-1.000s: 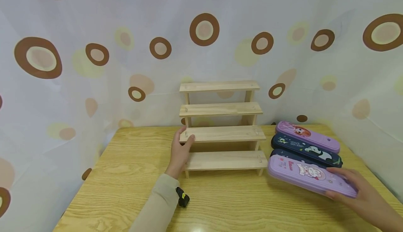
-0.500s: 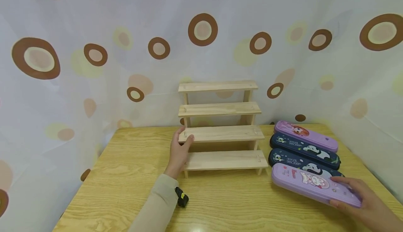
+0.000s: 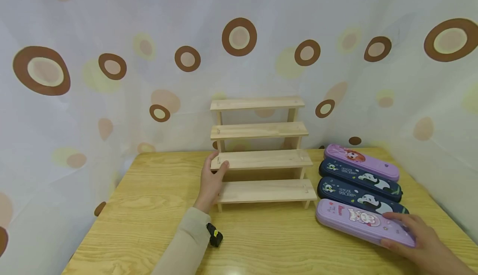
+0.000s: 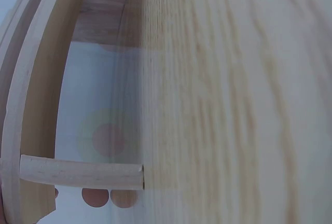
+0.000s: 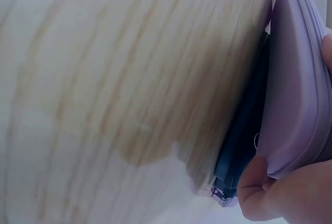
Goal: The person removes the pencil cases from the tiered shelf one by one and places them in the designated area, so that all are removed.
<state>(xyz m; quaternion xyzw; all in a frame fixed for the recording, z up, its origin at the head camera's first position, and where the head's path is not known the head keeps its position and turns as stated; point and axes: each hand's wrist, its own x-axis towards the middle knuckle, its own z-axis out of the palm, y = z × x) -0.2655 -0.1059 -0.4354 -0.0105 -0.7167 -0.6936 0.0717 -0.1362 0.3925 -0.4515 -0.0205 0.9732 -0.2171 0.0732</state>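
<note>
My right hand (image 3: 422,237) grips the right end of a lilac pencil case (image 3: 364,222) with a white rabbit print, thumb on the near side and fingers on the far side. In the right wrist view, the zipped lilac case (image 5: 293,84) is tilted, with part of its underside showing. Just behind it lies a navy panda pencil case (image 3: 362,194). My left hand (image 3: 211,181) holds the left end of a board on the four-step wooden rack (image 3: 261,159), its thumb on top. Only a sliver of that hand shows in the left wrist view, beside the rack's leg (image 4: 83,173).
Farther back lie a second navy panda case (image 3: 360,177) and a purple case with a red-haired girl (image 3: 362,161). All stand on a wood-grain table (image 3: 164,208). A dotted curtain (image 3: 149,26) hangs behind and at both sides.
The lilac pencil case has come toward me in my right hand, then slightly left, uncovering more of the nearer navy case. My left hand stays on the rack.
</note>
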